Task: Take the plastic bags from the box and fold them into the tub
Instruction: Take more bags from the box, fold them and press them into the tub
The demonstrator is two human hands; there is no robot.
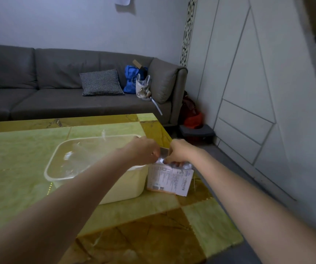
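Sofa (58,92): grey, set against the far wall. It carries a houndstooth cushion (101,82), a blue bag (131,79) and a small clear bag (143,86) at its right end.

Table (20,159): green and amber glossy top, occupying the lower half of the view in front of the sofa.

Tub (62,174): translucent plastic, rectangular with rounded corners, standing on the table left of centre. A little crumpled clear plastic lies inside near its far left wall.

Box (169,180): white printed carton, standing on the table just beside the tub's right wall, near the table's right edge. Its top is open and shiny plastic bags (186,165) show in the opening.

Left hand (144,149): reaches over the tub's right end to the top of the box. Fingers are curled downward at the opening and meet the crinkled plastic there; the grip appears to be a pinch on the bags.

Right hand (180,151): positioned directly beside the left hand, over the box opening. Fingers are curled down into the opening onto the plastic bags, fingertips partly visible among the shiny film
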